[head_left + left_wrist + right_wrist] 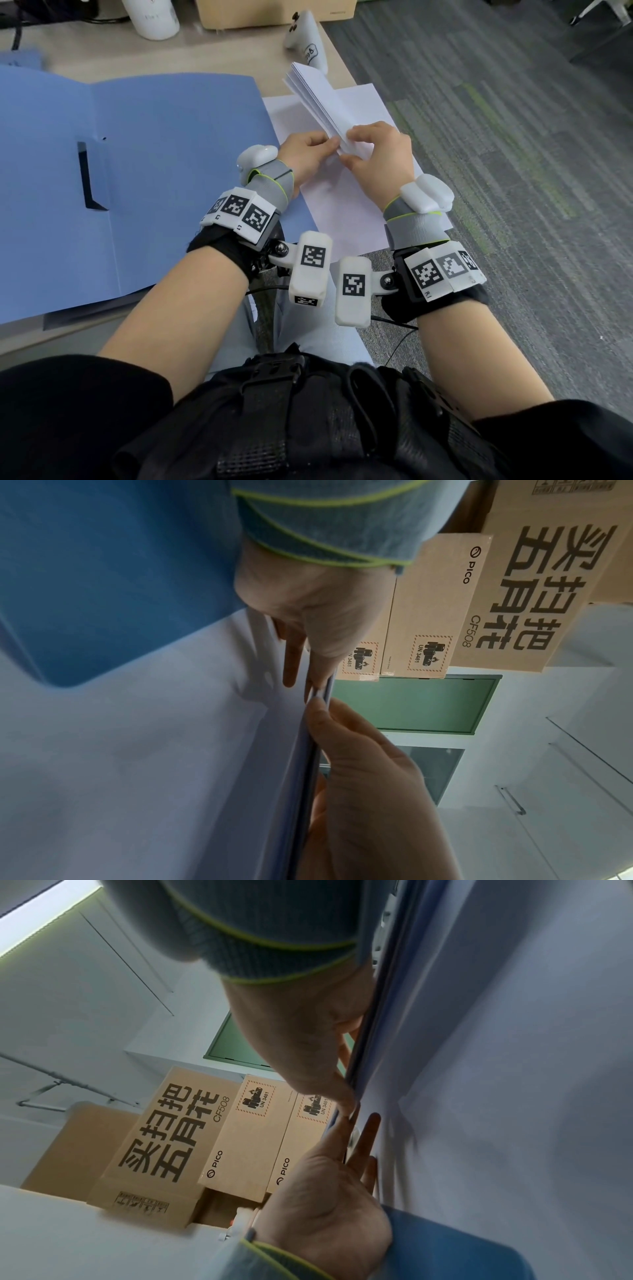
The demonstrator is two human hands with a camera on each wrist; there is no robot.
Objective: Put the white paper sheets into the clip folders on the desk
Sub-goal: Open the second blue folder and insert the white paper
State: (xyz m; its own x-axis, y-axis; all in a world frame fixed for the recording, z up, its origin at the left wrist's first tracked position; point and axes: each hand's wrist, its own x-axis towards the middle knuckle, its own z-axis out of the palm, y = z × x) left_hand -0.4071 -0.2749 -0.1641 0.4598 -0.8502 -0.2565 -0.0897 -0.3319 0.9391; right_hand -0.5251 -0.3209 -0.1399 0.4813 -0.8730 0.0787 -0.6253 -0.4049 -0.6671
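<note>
Paper stack [317, 102] pinched btwn L hand [306, 154] & R hand [380, 154].

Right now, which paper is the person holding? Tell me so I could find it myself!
Find the big blue folder lying open on the desk. At its right edge, both hands, left hand and right hand, pinch a stack of white sheets. Unlike the flat sheets lying underneath, this stack tilts up off the desk and fans out at its far end.
</note>
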